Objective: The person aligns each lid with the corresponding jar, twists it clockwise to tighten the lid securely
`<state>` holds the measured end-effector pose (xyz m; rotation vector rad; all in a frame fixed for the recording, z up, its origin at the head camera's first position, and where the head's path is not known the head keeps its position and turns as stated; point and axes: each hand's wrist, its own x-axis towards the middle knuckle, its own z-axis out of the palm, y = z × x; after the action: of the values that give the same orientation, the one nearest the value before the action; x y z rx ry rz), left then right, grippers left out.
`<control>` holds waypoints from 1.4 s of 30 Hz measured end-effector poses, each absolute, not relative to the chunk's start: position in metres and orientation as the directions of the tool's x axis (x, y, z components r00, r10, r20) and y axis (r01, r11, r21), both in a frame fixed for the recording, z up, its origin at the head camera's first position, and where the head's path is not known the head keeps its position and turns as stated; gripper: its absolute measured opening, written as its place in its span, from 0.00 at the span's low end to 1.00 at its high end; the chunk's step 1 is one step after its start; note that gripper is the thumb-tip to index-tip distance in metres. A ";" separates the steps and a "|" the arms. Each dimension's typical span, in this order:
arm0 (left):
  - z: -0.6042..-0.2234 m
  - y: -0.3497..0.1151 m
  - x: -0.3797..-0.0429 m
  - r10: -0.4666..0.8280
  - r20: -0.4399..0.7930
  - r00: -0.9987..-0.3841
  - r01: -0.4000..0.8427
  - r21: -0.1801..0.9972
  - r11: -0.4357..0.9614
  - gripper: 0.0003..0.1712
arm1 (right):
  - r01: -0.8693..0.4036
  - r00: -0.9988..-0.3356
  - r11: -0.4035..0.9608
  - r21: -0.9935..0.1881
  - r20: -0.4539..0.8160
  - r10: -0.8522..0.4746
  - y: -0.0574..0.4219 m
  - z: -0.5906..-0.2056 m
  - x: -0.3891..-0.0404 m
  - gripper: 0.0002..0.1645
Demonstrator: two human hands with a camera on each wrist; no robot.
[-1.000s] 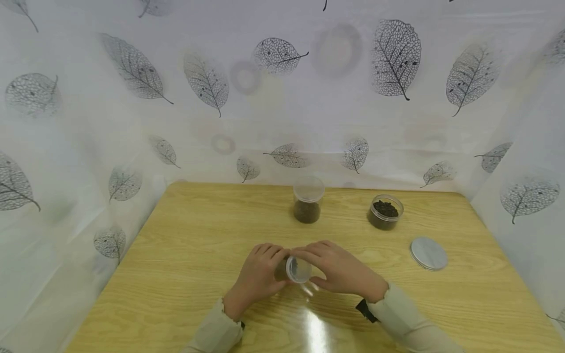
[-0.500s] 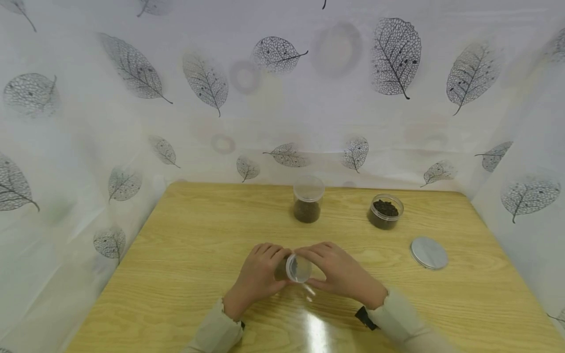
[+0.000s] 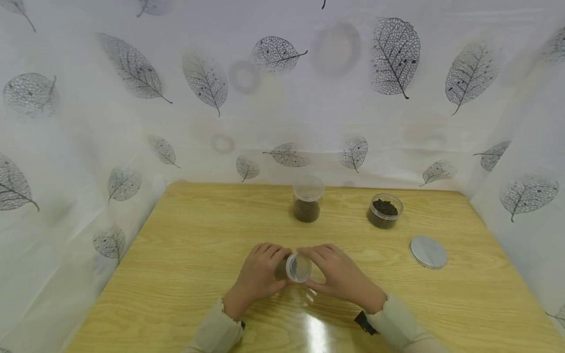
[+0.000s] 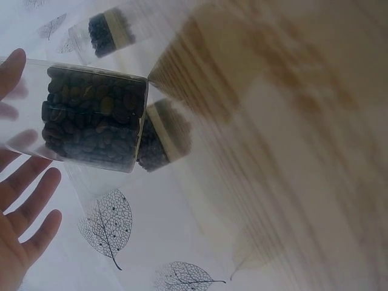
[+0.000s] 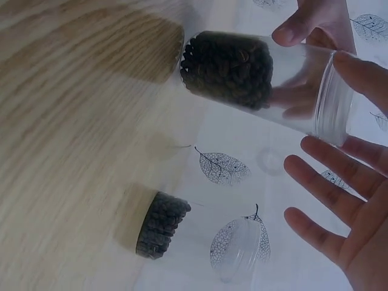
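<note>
A clear plastic jar (image 5: 230, 70), partly filled with dark coffee beans, stands on the table between my two hands. My left hand (image 3: 261, 274) grips the body of this jar from the left side. At its mouth sits a clear lid (image 5: 332, 100), which my right hand (image 3: 337, 273) pinches, the thumb on one side and a finger opposite. The remaining right-hand fingers (image 5: 324, 233) spread loosely off the jar in the right wrist view. Seen in the left wrist view, the beans (image 4: 94, 112) fill the lower part of the jar.
Toward the back edge of the wooden table (image 3: 212, 220) stands another clear jar (image 3: 306, 208) with dark contents. Right of it is a low, uncovered round tub (image 3: 383, 218) of dark beans. A silver round lid (image 3: 428, 252) lies nearer on the right. Leaf-patterned sheeting (image 3: 282, 117) encloses the table.
My right fingers have turned slightly clockwise round the lid in the head view, the index shifting right and the thumb left. The left hand and the jar stay in place.
</note>
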<state>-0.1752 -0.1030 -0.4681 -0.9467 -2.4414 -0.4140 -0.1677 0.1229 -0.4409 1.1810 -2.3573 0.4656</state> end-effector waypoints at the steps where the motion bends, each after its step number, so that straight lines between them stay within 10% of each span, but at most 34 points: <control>1: -0.468 -0.103 -0.175 0.545 0.540 -0.642 0.692 0.101 0.715 0.34 | -0.819 -0.517 0.566 -0.087 0.538 -0.665 0.124 -0.441 -0.169 0.44; 16: -0.467 -0.103 -0.174 0.550 0.532 -0.644 0.693 0.099 0.715 0.35 | -0.875 -0.470 0.476 -0.090 0.397 -0.789 0.128 -0.425 -0.181 0.46; 42: -0.467 -0.102 -0.173 0.541 0.532 -0.651 0.681 0.097 0.726 0.34 | -0.799 -0.539 0.588 -0.127 0.585 -0.606 0.119 -0.450 -0.166 0.38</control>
<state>-0.1735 -0.1020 -0.4673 -0.9313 -2.4529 -0.3985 -0.1662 0.1194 -0.4497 1.1178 -2.3312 0.5273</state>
